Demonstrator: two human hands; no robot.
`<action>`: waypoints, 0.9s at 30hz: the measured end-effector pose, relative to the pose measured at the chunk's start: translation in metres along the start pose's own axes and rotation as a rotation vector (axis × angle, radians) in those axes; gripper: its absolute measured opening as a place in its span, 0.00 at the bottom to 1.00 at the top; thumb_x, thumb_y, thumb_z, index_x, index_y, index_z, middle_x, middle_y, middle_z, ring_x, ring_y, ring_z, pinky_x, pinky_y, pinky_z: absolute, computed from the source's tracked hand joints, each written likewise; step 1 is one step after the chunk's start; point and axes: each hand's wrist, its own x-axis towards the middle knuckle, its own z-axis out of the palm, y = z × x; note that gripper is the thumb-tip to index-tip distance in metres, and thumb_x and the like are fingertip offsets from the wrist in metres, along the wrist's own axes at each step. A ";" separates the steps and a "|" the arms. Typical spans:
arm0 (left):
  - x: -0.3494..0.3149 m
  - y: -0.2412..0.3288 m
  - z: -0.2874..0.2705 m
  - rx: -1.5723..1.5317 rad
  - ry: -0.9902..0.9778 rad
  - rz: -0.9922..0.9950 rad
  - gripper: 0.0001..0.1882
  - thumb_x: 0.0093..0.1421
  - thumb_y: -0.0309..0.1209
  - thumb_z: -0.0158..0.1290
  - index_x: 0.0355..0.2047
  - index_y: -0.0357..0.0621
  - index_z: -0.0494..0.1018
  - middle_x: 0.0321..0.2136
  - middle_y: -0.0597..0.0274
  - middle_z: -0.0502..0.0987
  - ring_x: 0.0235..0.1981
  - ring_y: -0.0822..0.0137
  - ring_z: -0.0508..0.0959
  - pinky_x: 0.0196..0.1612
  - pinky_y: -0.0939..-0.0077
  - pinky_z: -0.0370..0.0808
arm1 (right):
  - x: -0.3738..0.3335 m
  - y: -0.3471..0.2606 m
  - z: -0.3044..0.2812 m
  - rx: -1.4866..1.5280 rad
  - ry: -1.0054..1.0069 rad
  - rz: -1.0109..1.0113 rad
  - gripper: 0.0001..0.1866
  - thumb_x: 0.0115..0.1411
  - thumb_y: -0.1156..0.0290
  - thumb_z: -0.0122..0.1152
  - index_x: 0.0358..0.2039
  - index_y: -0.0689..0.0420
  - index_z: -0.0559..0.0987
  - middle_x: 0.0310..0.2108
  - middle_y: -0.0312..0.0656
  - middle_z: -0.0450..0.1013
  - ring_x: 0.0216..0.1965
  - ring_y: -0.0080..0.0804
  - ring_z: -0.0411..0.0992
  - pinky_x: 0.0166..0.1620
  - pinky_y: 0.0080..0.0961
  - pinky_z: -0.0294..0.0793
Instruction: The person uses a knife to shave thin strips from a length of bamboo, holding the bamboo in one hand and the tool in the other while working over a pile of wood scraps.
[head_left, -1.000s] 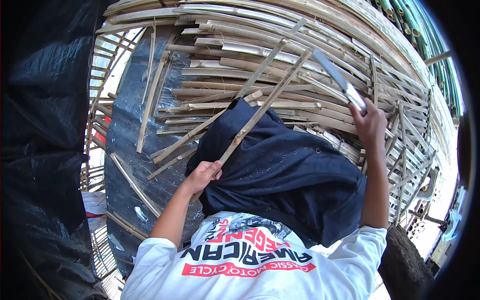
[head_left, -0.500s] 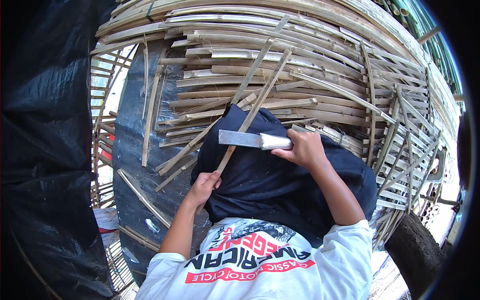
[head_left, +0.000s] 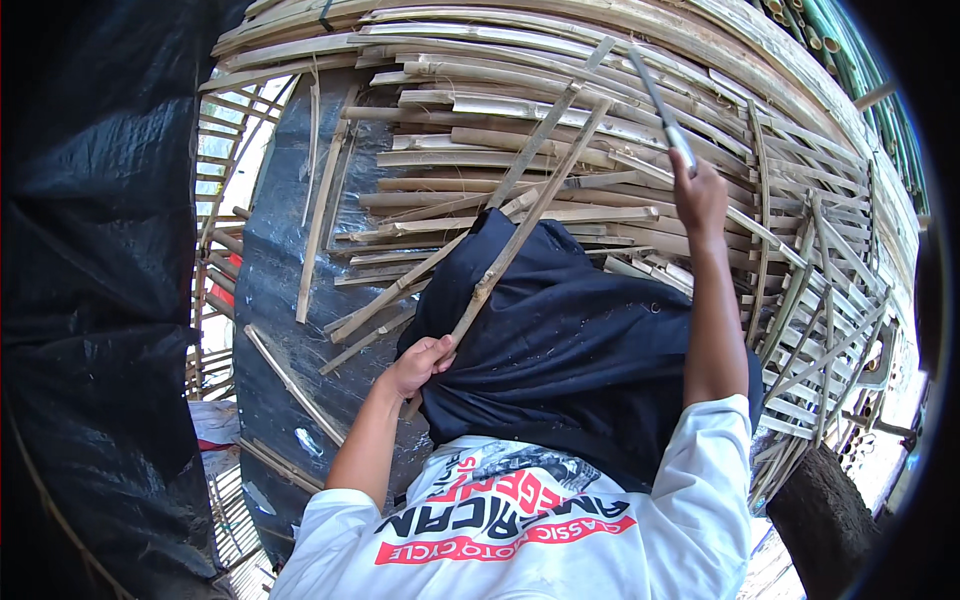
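Note:
A bamboo strip [head_left: 527, 222] slants from my lap up and to the right over a dark cloth [head_left: 560, 320]. Near its lower end my left hand [head_left: 420, 366] is closed round it. My right hand [head_left: 700, 195] is raised well above my lap, wrapped round the pale handle of a broad-bladed knife [head_left: 655, 98]. The blade points up and away from me, turned nearly edge-on, and is apart from the strip. Past my knees, many split bamboo slats [head_left: 540, 135] lie in a wide stack.
Black sheeting [head_left: 100, 250] hangs at the left. Loose bamboo strips [head_left: 290, 385] lie on a dark ground sheet [head_left: 265, 300]. At the right stand a woven bamboo lattice [head_left: 830, 310] and a dark log [head_left: 825, 505]. Green bamboo poles [head_left: 850, 60] lie at the far right.
My right hand has lifted the knife up and away from the strip, and the blade has swung from flat to upright. My left hand still grips the strip. The whole view has shifted slightly.

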 end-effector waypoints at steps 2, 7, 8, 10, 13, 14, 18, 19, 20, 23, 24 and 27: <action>0.002 0.001 -0.003 0.003 -0.031 0.010 0.30 0.67 0.55 0.39 0.15 0.49 0.63 0.15 0.76 0.58 0.19 0.81 0.55 0.25 0.83 0.52 | 0.007 0.011 -0.033 0.083 0.101 -0.034 0.32 0.58 0.38 0.51 0.29 0.59 0.80 0.19 0.53 0.73 0.26 0.56 0.74 0.30 0.43 0.69; -0.003 -0.006 0.006 -0.019 0.053 0.086 0.30 0.67 0.53 0.42 0.17 0.43 0.69 0.14 0.75 0.60 0.18 0.82 0.57 0.24 0.83 0.54 | -0.044 -0.003 -0.050 0.163 -0.051 -0.138 0.25 0.55 0.46 0.57 0.30 0.59 0.79 0.16 0.51 0.70 0.22 0.52 0.71 0.29 0.40 0.68; -0.007 -0.001 0.012 0.027 0.084 0.091 0.29 0.68 0.51 0.42 0.15 0.44 0.65 0.14 0.73 0.61 0.19 0.79 0.60 0.26 0.82 0.59 | -0.060 -0.006 -0.048 0.161 -0.114 -0.148 0.25 0.54 0.45 0.59 0.29 0.59 0.78 0.16 0.50 0.70 0.23 0.52 0.72 0.29 0.41 0.68; -0.012 0.006 0.027 0.073 0.157 0.108 0.28 0.68 0.50 0.42 0.17 0.43 0.67 0.14 0.74 0.62 0.19 0.80 0.60 0.25 0.83 0.58 | -0.087 -0.012 -0.039 0.114 -0.216 -0.210 0.27 0.51 0.43 0.61 0.25 0.60 0.77 0.16 0.49 0.71 0.23 0.52 0.73 0.29 0.41 0.69; -0.019 0.007 0.042 0.232 0.294 0.165 0.27 0.69 0.46 0.41 0.19 0.39 0.69 0.13 0.70 0.65 0.17 0.79 0.62 0.22 0.82 0.58 | -0.117 -0.044 -0.031 0.057 -0.372 -0.357 0.33 0.48 0.35 0.61 0.19 0.59 0.74 0.15 0.47 0.72 0.21 0.50 0.74 0.28 0.41 0.72; -0.021 0.008 0.048 0.375 0.400 0.237 0.26 0.69 0.44 0.42 0.19 0.38 0.69 0.12 0.65 0.65 0.16 0.74 0.65 0.21 0.79 0.60 | -0.123 -0.055 -0.029 0.015 -0.399 -0.417 0.35 0.47 0.32 0.59 0.18 0.58 0.74 0.14 0.47 0.72 0.21 0.50 0.74 0.28 0.41 0.72; -0.019 0.011 0.071 0.745 0.643 0.404 0.20 0.67 0.36 0.45 0.21 0.36 0.68 0.13 0.45 0.70 0.18 0.48 0.75 0.20 0.61 0.67 | -0.122 -0.075 -0.030 -0.098 -0.512 -0.503 0.37 0.47 0.30 0.57 0.18 0.59 0.74 0.13 0.49 0.70 0.20 0.51 0.73 0.27 0.43 0.72; -0.018 0.009 0.073 0.849 0.705 0.408 0.18 0.67 0.34 0.46 0.22 0.36 0.68 0.15 0.43 0.71 0.20 0.44 0.76 0.20 0.57 0.68 | -0.119 -0.076 -0.030 -0.143 -0.539 -0.514 0.37 0.47 0.29 0.56 0.18 0.59 0.74 0.13 0.49 0.69 0.20 0.51 0.73 0.27 0.43 0.72; -0.019 0.009 0.075 0.895 0.704 0.387 0.15 0.66 0.32 0.47 0.22 0.37 0.67 0.16 0.43 0.72 0.21 0.44 0.76 0.21 0.54 0.70 | -0.118 -0.069 -0.027 -0.155 -0.527 -0.552 0.38 0.47 0.29 0.56 0.17 0.59 0.74 0.12 0.48 0.69 0.19 0.51 0.73 0.25 0.42 0.72; -0.017 0.006 0.076 0.976 0.744 0.389 0.14 0.65 0.32 0.48 0.23 0.38 0.68 0.15 0.45 0.73 0.20 0.45 0.77 0.21 0.56 0.71 | -0.105 -0.058 -0.016 -0.202 -0.485 -0.669 0.40 0.47 0.26 0.53 0.16 0.59 0.74 0.12 0.48 0.71 0.16 0.48 0.73 0.22 0.39 0.73; -0.017 0.006 0.076 0.971 0.744 0.384 0.14 0.65 0.32 0.48 0.23 0.38 0.68 0.15 0.45 0.73 0.20 0.45 0.77 0.21 0.56 0.71 | -0.096 -0.059 -0.014 -0.194 -0.466 -0.746 0.40 0.47 0.26 0.52 0.16 0.58 0.74 0.11 0.47 0.70 0.15 0.47 0.73 0.21 0.37 0.72; -0.018 0.007 0.074 0.997 0.767 0.388 0.14 0.64 0.32 0.49 0.23 0.39 0.68 0.15 0.46 0.73 0.20 0.46 0.77 0.20 0.56 0.72 | -0.061 -0.040 -0.004 -0.274 -0.394 -0.646 0.40 0.50 0.27 0.50 0.19 0.59 0.76 0.16 0.51 0.73 0.22 0.51 0.75 0.27 0.42 0.74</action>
